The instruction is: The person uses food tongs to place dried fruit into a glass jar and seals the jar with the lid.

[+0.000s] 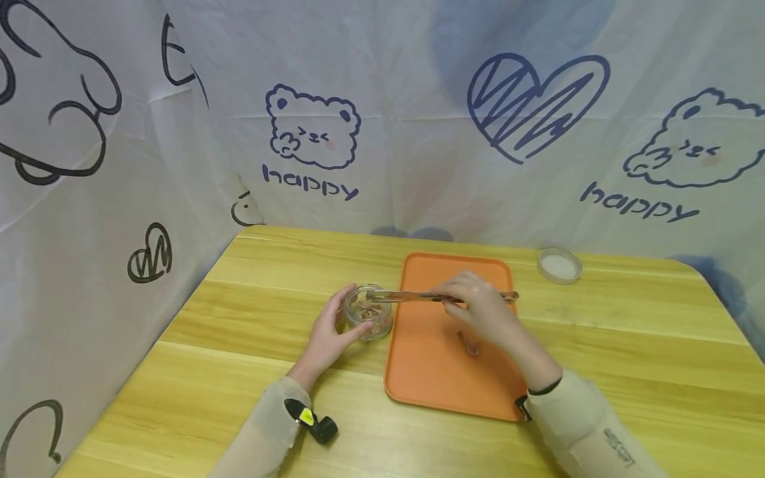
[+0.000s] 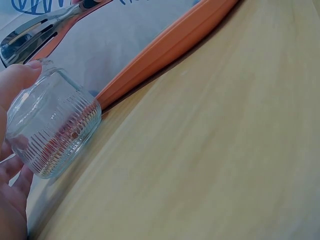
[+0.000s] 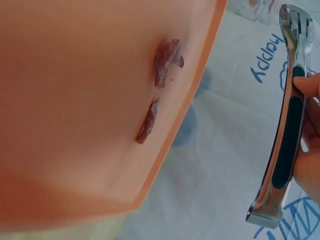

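Note:
My left hand (image 1: 327, 337) grips a small clear glass jar (image 1: 378, 330), fingers and thumb curved round its sides. Ribbed glass shows on the jar's lower wall in the left wrist view, with some reddish bits seen through it. Metal tongs (image 3: 289, 135) with dark grip pads are held in my right hand (image 1: 483, 311), thumb on one arm. Their tips lie over the jar's mouth in the head view, and nothing shows between them. Below the right hand, two dark reddish-brown strips, one forked (image 3: 167, 62) and one slim (image 3: 148, 122), lie on an orange tray (image 1: 442, 385).
A round, shallow, clear-rimmed lid (image 1: 560, 265) sits at the back right of the wood-grain table (image 1: 251, 292). The tray stands just right of the jar. White printed cloth (image 1: 412, 166) hangs behind the table and along its left side.

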